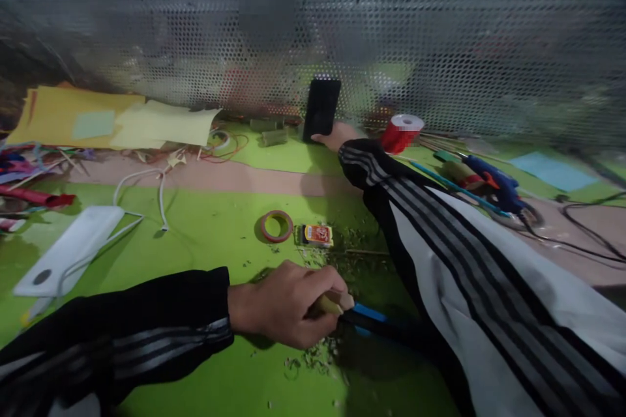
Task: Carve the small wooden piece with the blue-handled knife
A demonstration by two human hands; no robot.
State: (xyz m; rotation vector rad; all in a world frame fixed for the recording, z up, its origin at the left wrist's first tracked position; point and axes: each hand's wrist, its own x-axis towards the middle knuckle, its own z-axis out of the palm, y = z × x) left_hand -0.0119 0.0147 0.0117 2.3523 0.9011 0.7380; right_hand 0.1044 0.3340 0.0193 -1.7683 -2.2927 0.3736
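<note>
My left hand (293,305) is closed low over the green table, its fingers wrapped round a small yellowish piece (328,304) whose kind I cannot make out. Just right of its fingertips lies a blue and black object (369,318), partly in shadow under my right sleeve; whether the hand touches it I cannot tell. Stretched far forward, my right hand (343,135) grips the lower edge of a black phone (323,107), which stands upright near the mesh. Between the two hands are a roll of tape (276,227) and a small red and yellow box (317,235).
Dark shavings (317,359) are scattered around the left hand. On the right are a spool of red ribbon (398,135) and a blue glue gun (493,181) with its cord. A white power strip (71,251) and yellow paper sheets (92,107) lie left. Perforated metal mesh (195,32) closes the back.
</note>
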